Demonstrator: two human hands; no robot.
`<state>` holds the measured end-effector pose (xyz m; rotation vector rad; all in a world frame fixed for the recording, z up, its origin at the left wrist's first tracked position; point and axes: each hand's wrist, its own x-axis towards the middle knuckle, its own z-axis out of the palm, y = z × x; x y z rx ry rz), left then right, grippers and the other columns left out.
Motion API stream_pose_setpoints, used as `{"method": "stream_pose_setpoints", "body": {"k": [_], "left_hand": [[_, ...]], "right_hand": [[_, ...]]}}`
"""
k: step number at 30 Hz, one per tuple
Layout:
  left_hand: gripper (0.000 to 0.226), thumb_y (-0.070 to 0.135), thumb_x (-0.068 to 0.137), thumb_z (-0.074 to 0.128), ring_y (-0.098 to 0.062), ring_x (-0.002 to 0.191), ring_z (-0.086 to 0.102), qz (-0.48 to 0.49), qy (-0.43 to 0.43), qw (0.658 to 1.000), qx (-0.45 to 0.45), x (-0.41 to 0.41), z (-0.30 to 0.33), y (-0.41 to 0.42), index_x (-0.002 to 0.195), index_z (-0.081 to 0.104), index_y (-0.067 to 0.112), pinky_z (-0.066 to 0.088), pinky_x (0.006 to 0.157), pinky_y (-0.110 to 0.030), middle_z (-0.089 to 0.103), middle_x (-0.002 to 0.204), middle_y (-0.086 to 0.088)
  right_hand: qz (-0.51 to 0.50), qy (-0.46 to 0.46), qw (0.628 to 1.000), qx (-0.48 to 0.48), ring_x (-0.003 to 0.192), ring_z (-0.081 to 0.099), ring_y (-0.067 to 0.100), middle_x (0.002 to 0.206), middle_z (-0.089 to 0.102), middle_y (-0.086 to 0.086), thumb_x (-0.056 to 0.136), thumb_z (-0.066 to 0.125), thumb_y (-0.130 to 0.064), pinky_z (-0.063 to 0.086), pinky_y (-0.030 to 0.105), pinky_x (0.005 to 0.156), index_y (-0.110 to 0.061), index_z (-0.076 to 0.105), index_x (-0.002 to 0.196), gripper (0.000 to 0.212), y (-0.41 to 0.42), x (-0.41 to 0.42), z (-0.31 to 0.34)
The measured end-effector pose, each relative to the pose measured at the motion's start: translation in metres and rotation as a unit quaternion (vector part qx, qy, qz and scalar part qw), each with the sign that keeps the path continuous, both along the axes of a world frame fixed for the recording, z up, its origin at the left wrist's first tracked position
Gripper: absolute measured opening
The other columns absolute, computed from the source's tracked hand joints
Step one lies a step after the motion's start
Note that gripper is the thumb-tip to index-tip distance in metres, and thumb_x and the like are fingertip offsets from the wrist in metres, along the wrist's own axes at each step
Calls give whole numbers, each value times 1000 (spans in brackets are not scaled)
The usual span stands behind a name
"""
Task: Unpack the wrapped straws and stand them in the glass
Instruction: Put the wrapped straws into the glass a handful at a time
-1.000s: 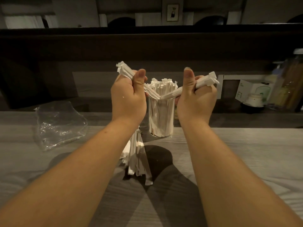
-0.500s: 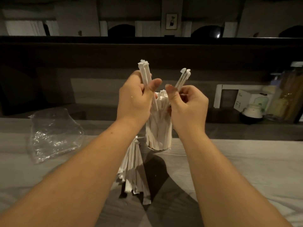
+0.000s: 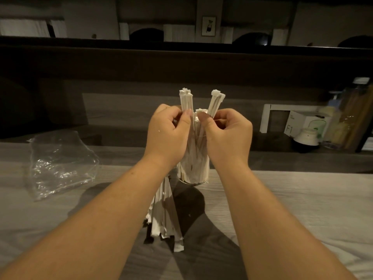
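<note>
At frame centre the left hand (image 3: 168, 132) and right hand (image 3: 228, 134) each pinch a small bunch of wrapped straws (image 3: 185, 102) upright over the nearly full glass (image 3: 192, 174), apparently mid-insertion; next, both bunches need lowering into the remaining gaps.

White wrapped straws (image 3: 193, 164) upright, packed in clear glass (image 3: 192, 179) on table.

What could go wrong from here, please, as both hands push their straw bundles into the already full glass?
The glass looks packed, so the bundles gripped by the left hand and right hand may jam or bend. Pressing down at an angle could tip the glass onto the loose straws lying before it. Some could spill out again.
</note>
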<state>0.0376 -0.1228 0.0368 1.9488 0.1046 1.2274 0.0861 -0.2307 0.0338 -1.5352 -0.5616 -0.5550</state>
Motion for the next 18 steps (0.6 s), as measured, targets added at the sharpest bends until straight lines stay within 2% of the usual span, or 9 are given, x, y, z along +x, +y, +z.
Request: {"method": "stream_pose_setpoints", "body": {"k": [3,7,10,13,18], "left_hand": [[14,24,100,59,-6,76,56,12,-4,1000,-7,-4,-3,0,93,69,16,48,67,-13,58,89,4],[11,25,97,64,-10,85,62,-3,-4,1000,-12,-11,-4,1,106,69,20,54,72,-17,63,99,1],[10,22,94,68,-10,83,60,8,2,1000,-9,-11,-4,0,102,70,17,50,69,-9,62,101,0],[9,20,91,70,-10,85,58,26,17,999,13,-11,-4,-3,97,71,13,47,69,-6,58,102,1],[4,20,89,72,-7,86,57,24,27,999,6,-13,-3,-4,92,69,18,46,68,-3,57,103,2]], "right_hand": [[20,17,1000,11,62,61,-3,67,64,-9,91,73,-35,47,8,54,-24,66,80,17,0,-1,-1],[23,10,1000,16,67,66,1,70,66,-7,86,78,-33,55,14,58,-22,69,92,16,1,-4,-1],[45,2,999,1,66,67,1,68,66,-10,87,78,-27,56,15,58,-22,70,83,10,2,-7,-2],[48,12,999,-1,68,68,3,70,68,-9,89,76,-28,59,20,61,-23,72,82,9,3,-7,-3],[76,76,994,-1,67,69,6,69,70,-5,90,74,-32,61,26,63,-19,75,80,17,2,-6,-1]]}}
